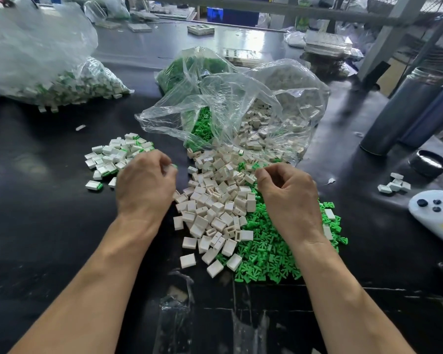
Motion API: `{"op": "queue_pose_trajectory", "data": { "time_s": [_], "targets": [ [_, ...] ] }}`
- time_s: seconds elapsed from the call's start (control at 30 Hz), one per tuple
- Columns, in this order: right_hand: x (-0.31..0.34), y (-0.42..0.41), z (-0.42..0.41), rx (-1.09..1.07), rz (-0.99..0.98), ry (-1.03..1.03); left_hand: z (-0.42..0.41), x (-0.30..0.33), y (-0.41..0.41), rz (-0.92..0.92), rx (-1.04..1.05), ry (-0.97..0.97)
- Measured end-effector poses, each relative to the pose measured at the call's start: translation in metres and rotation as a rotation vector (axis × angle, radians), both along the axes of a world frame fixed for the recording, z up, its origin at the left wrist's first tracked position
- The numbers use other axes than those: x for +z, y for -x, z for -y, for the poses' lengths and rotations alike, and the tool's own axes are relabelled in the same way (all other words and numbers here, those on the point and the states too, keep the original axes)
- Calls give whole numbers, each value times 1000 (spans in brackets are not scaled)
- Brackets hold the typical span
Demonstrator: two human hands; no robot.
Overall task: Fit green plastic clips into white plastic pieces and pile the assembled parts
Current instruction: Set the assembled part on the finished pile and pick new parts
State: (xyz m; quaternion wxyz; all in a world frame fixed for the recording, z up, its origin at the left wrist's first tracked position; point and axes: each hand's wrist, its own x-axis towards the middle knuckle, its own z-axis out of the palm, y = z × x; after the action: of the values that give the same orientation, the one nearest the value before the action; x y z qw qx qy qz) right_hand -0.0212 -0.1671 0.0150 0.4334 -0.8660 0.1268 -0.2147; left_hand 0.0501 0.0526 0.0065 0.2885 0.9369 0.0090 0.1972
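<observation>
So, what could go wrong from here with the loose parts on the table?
1. The white pieces and green clips overlap where they meet, so parts may get mixed up.
2. The assembled pile lies close to the left hand; a sweep could scatter it.
3. The open bag may spill more parts under the right hand.

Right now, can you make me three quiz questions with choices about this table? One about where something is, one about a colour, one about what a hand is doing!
1. Where is the pile of finished parts?
A. beside the left hand
B. beside the right hand
C. inside the metal flask

2. What colour are the loose clips?
A. red
B. green
C. blue

3. The left hand is
A. flat
B. pointing
C. curled, holding something

Answers: A, it lies just past the left hand; B, bright green heap under the right hand; C, green peeks out at its fingertips.
</observation>
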Motion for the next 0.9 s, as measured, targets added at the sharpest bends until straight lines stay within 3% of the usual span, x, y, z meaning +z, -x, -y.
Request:
{"op": "queue_pose_trajectory", "data": {
  "time_s": [0.17,0.47,0.57,0.77,0.9],
  "targets": [
    [4,0,9,-61,-111,97,-23,-6,-13,-110,169,-95],
    [12,3,23,-141,-204,205,-28,-9,-15,-130,223,-111],
    [14,4,27,-143,-233,230,-24,-2,-12,-133,144,-45],
    [18,6,39,-130,-317,248,-26,9,-4,-523,-100,143],
    [17,7,43,-65,-367,175,-25,14,1,-570,-199,200]
  ]
}}
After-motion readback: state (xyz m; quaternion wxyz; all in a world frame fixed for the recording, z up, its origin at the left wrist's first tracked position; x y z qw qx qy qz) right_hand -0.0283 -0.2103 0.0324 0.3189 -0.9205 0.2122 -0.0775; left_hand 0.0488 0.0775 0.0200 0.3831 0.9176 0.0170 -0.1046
